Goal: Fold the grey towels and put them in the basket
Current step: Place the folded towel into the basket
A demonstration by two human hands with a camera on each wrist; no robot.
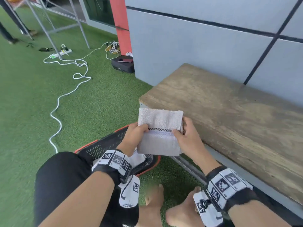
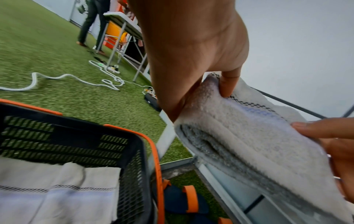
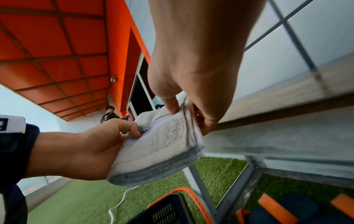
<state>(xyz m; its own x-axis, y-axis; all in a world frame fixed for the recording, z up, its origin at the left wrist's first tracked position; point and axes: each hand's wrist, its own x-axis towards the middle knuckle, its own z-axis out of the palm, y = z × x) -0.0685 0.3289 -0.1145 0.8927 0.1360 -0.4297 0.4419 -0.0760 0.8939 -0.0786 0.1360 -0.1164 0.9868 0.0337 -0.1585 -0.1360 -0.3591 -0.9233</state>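
Both the left hand (image 1: 136,135) and right hand (image 1: 188,136) pinch a folded towel (image 1: 159,133) above the basket (image 2: 134,145), where another towel (image 2: 57,195) already lies; only the drop seems left.

A wooden bench top (image 1: 229,115) runs along the right, against a pale grey panelled wall (image 1: 196,40) crossed by dark lines. Green artificial turf (image 1: 32,104) covers the ground to the left. A white cable (image 1: 68,92) snakes across the turf from near to far, up to a white power strip (image 1: 63,52) beside grey metal table legs (image 1: 47,33). At the foot of an orange pillar (image 1: 120,22) lies a black case (image 1: 123,63).
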